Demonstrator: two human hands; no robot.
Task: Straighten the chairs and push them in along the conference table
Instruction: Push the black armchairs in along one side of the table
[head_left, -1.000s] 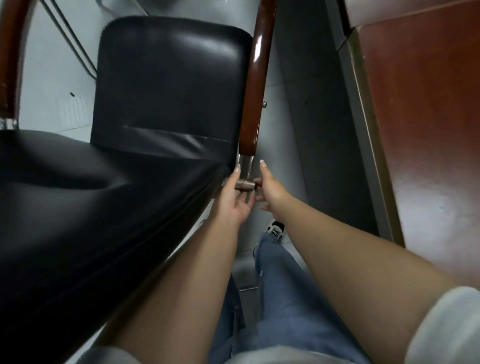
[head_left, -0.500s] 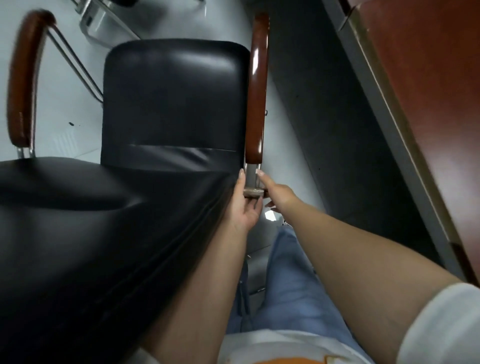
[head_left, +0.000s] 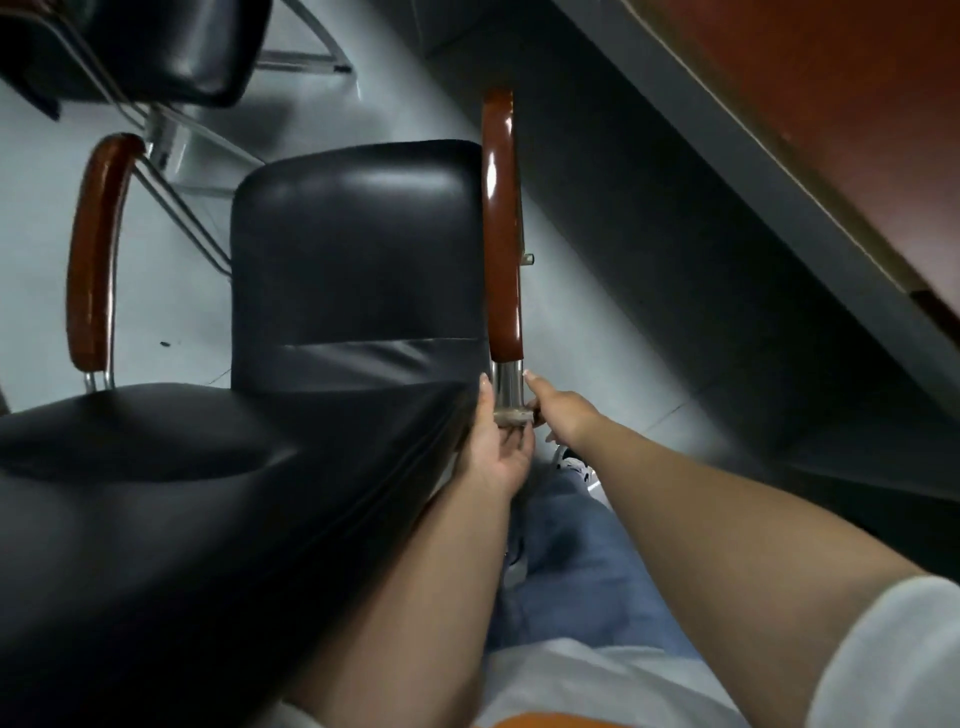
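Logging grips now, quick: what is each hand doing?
Left hand: grips the chair's metal armrest post.
Right hand: grips the same post.

The one view sits on my head, looking steeply down and forward along both forearms to where my left hand (head_left: 501, 447) and right hand (head_left: 563, 418) meet on the chair (head_left: 358, 260) post. It is close: the backrest bulges large to the left of my grip, the table (head_left: 831, 130) edge cuts the corner up and right of it. My legs lie below my grip.
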